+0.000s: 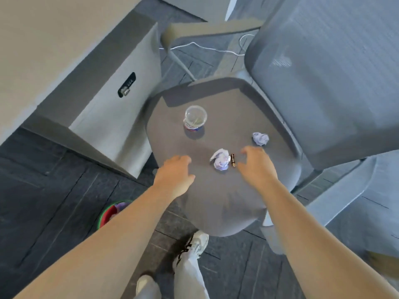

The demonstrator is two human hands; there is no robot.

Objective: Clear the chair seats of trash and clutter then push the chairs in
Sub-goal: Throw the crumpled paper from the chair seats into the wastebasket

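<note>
An office: a mesh-backed swivel chair [313, 83] at right, a locking drawer pedestal [103, 100] under a desk surface [43, 50] upper left, dark carpet tiles [54, 180].

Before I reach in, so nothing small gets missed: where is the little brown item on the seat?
In the head view, the small brown item lies on the chair seat, right beside the nearer crumpled paper, just left of the right hand.

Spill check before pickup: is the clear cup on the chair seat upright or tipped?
Upright. The clear cup stands on the chair seat, round open mouth facing the camera, base below. Contents: cannot tell.
</note>
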